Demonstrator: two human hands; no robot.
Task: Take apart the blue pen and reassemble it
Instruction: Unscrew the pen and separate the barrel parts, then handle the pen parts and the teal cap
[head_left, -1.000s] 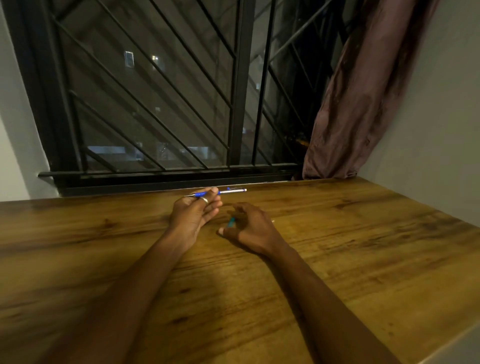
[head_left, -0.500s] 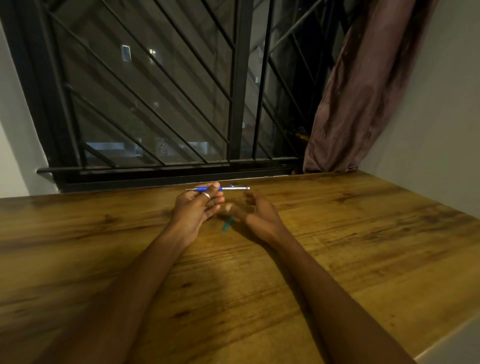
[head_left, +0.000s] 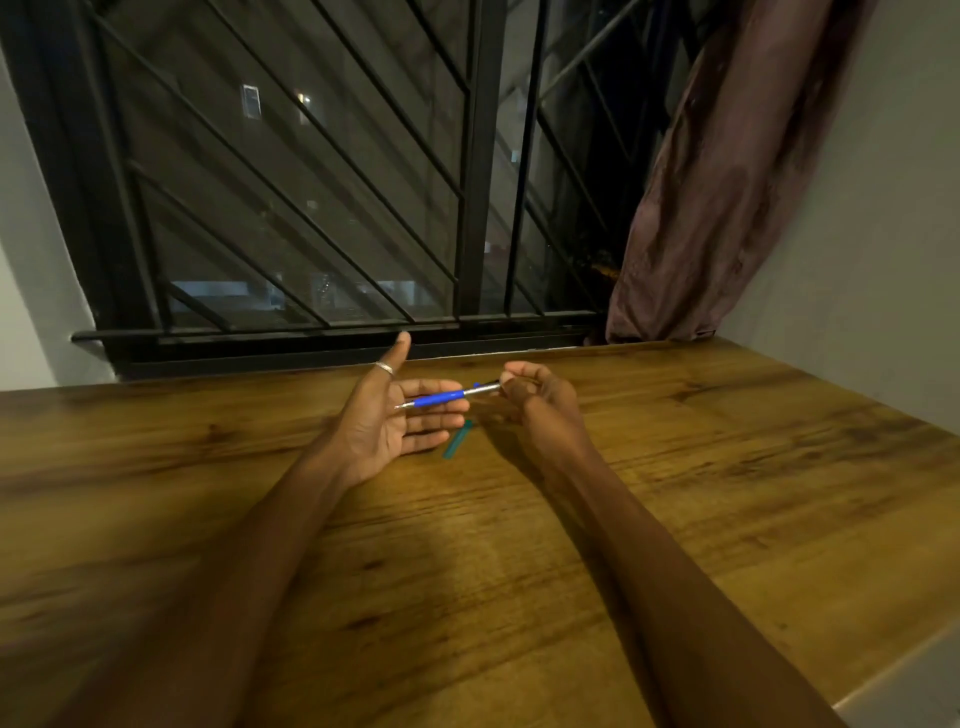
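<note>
Wood-grain table (head_left: 675, 493) is carrying both forearms, and the left hand (head_left: 395, 415) is lying palm-up with fingers spread, gripping nothing, while the right hand (head_left: 540, 400) is pinching the silver end of the blue pen (head_left: 447, 397) so that its blue section and tip are hanging over the left fingers. Risk: the one-ended pinch is leaving the pen free to pivot, drop and roll. A small teal piece (head_left: 458, 439), possibly a pen part, is lying loose just beside the left fingertips, where a stray hand could knock it away.

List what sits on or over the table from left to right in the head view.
left hand → teal pen piece on the wooden table → right hand → curtain
</note>
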